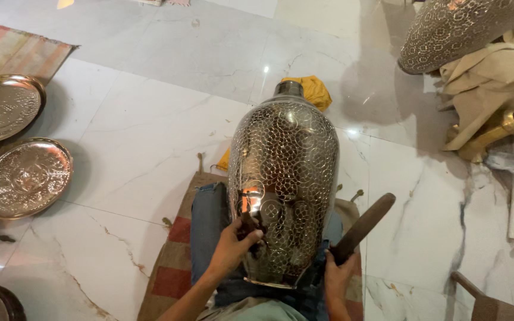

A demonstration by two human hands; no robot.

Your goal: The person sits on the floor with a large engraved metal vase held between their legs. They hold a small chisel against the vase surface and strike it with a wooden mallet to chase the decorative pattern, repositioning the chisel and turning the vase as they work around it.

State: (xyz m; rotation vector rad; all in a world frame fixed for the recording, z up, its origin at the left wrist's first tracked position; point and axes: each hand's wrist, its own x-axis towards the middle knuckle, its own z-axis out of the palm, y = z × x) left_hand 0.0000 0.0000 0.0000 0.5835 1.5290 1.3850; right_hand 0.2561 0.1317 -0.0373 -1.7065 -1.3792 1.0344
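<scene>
Pinching a small tool, the left hand [233, 242] touches the vase [282, 184] — its length runs away; the right hand [338, 274] grips a mallet [364, 226].

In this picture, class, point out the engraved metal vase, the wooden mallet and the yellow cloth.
engraved metal vase [284, 178], head view, middle of its patterned belly
wooden mallet [365, 224], head view, mid-length of the dark club
yellow cloth [315, 90], head view, bunched top fold

We sit in a metal-engraving workshop: left of the engraved vase [284, 184] lie embossed plates [24, 177] on the marble floor [150, 137].
</scene>
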